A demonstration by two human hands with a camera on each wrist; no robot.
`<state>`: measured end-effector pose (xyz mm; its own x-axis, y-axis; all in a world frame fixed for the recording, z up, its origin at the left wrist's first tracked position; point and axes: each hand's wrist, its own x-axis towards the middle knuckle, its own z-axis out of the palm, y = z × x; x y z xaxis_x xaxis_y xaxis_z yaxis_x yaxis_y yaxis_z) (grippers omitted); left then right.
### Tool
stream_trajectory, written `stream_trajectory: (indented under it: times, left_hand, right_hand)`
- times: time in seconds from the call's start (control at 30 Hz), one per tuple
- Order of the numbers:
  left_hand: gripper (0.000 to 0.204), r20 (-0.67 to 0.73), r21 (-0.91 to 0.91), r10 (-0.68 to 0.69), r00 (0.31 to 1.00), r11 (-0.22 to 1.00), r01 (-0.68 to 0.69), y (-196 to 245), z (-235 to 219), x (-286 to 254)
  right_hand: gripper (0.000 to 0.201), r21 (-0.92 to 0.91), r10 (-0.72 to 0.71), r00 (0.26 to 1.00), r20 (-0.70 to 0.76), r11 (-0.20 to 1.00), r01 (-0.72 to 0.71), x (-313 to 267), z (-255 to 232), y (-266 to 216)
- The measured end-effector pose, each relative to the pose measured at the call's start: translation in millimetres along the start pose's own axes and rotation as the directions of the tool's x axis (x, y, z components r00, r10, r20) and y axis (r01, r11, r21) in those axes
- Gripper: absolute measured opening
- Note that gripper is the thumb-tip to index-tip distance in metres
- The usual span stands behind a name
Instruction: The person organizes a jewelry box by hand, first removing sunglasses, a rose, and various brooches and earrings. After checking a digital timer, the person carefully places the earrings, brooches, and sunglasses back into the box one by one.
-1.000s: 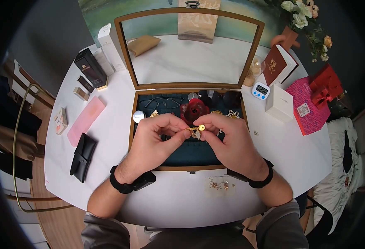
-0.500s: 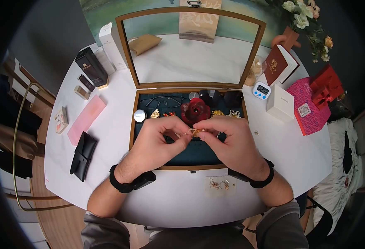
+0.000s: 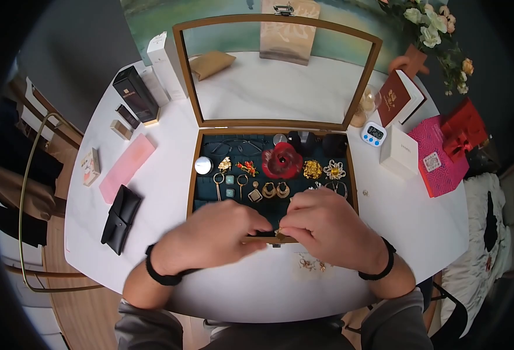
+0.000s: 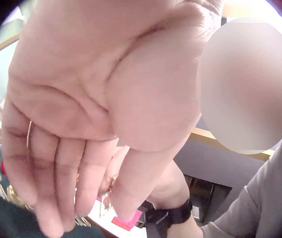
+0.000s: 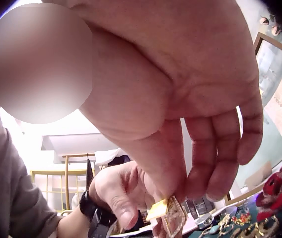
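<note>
My right hand (image 3: 327, 224) pinches a gold drop earring with a diamond-shaped, sparkling frame (image 5: 175, 218) between thumb and fingertips, over the front edge of the jewelry box (image 3: 356, 210). Close by on the left is my left hand (image 3: 219, 230), its fingers extended and nothing in its palm in the left wrist view. Inside the box, on dark green lining, lie a similar square drop earring (image 3: 255, 193), gold hoop earrings (image 3: 275, 190), a red flower ornament (image 3: 282, 160), a gold brooch (image 3: 312, 170) and eyeglasses (image 3: 233, 146).
The box's glass lid (image 3: 280, 73) stands raised at the back. A small clear sheet with jewelry (image 3: 314, 263) lies in front of the box. To the left are a black case (image 3: 121, 220) and a pink box (image 3: 127, 168); to the right, a timer (image 3: 373, 134) and white box (image 3: 399, 149).
Both hands have moved down toward the box's front edge. The left fingers have come away from the earring and straightened, while the right hand keeps its pinch on it.
</note>
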<state>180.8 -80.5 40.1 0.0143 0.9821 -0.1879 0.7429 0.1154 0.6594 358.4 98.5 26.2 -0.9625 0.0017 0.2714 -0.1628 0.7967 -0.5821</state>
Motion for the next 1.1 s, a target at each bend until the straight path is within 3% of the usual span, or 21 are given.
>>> stream_trajectory:
  times: [0.03, 0.13, 0.23, 0.4, 0.57, 0.73, 0.8, 0.83, 0.97, 1.03, 1.07, 1.1]
  left_hand:
    - [0.024, -0.043, 0.028, -0.007, 0.999, 1.0, 0.008, -5, -8, -5]
    - [0.017, -0.34, -0.252, -0.216, 0.915, 0.959, 0.133, -19, -28, -12]
    - [0.014, -0.553, -0.301, -0.228, 0.801, 0.952, 0.062, -40, -37, -7]
    - [0.013, -0.531, -0.194, -0.219, 0.818, 0.972, 0.135, -42, -17, 9]
    - [0.014, -0.502, -0.136, -0.141, 0.854, 0.987, 0.083, -32, -5, 17]
    - [0.014, -0.501, -0.205, -0.089, 0.861, 0.979, -0.018, -19, 2, 22]
    - [0.015, -0.554, -0.283, 0.01, 0.832, 0.938, -0.2, -13, 9, 23]
    - [0.014, -0.551, -0.312, 0.017, 0.835, 0.923, -0.225, -11, 11, 23]
    - [0.012, -0.509, -0.302, -0.004, 0.861, 0.937, -0.175, -8, 10, 21]
    - [0.009, -0.599, -0.21, -0.033, 0.8, 0.971, -0.117, -16, 2, 19]
    - [0.012, -0.692, -0.176, -0.015, 0.722, 0.973, -0.148, -28, 2, 21]
    - [0.013, -0.699, -0.149, -0.043, 0.713, 0.985, -0.086, -35, -5, 19]
  right_hand:
    - [0.004, 0.004, 0.0, 1.0, -0.01, 1.0, 0.0, 1, 0, 1]
    - [0.004, 0.091, 0.064, 0.992, -0.111, 0.994, -0.054, 5, -4, 1]
    - [0.009, 0.133, 0.073, 0.975, -0.21, 0.99, -0.045, 7, -6, 3]
    - [0.012, 0.291, 0.211, 0.93, -0.301, 0.949, -0.121, 9, -11, 6]
    - [0.009, 0.334, 0.167, 0.925, -0.342, 0.941, -0.046, 11, -6, 20]
    - [0.009, 0.517, 0.29, 0.928, -0.233, 0.846, -0.135, 12, -4, 20]
    - [0.009, 0.531, 0.302, 0.929, -0.216, 0.835, -0.148, 12, -3, 18]
    - [0.009, 0.544, 0.312, 0.929, -0.199, 0.824, -0.16, 12, -3, 16]
    - [0.009, 0.557, 0.356, 0.919, -0.171, 0.804, -0.208, 12, -2, 13]
    - [0.008, 0.48, 0.356, 0.916, -0.185, 0.846, -0.232, 11, -3, 14]
    - [0.008, 0.481, 0.356, 0.916, -0.184, 0.846, -0.232, 11, -3, 15]
    - [0.007, 0.503, 0.343, 0.913, -0.219, 0.842, -0.195, 11, -2, 16]
